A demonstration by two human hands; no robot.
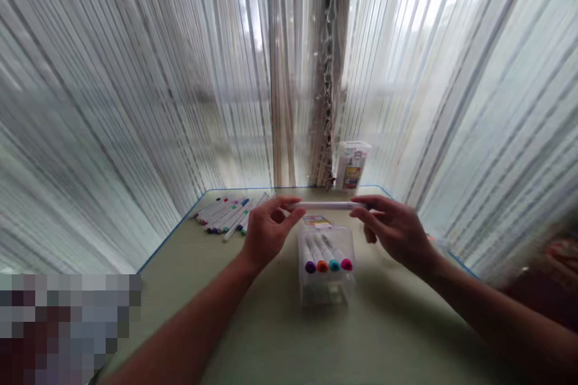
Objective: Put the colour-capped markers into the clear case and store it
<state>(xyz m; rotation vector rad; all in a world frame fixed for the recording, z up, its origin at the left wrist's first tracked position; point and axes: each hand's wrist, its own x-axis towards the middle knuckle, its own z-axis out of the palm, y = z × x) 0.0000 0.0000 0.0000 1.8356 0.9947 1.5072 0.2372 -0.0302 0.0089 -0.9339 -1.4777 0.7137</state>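
A white marker [326, 206] is held level between my two hands, above the far end of a clear plastic case. My left hand [270, 230] pinches its left end between thumb and fingers. At the other end, my right hand [395, 225] grips it the same way; both tips of the marker are covered by fingers. Below stands the clear case [326, 295], where several white markers lie side by side with their purple, orange, teal and pink ends [346, 264] toward me.
Many loose white markers [230, 215] with coloured ends lie in a pile at the table's far left. An upright clear box [353, 168] with a printed label stands at the back edge. Striped sheer curtains [217, 102] hang behind the pale green table [271, 337].
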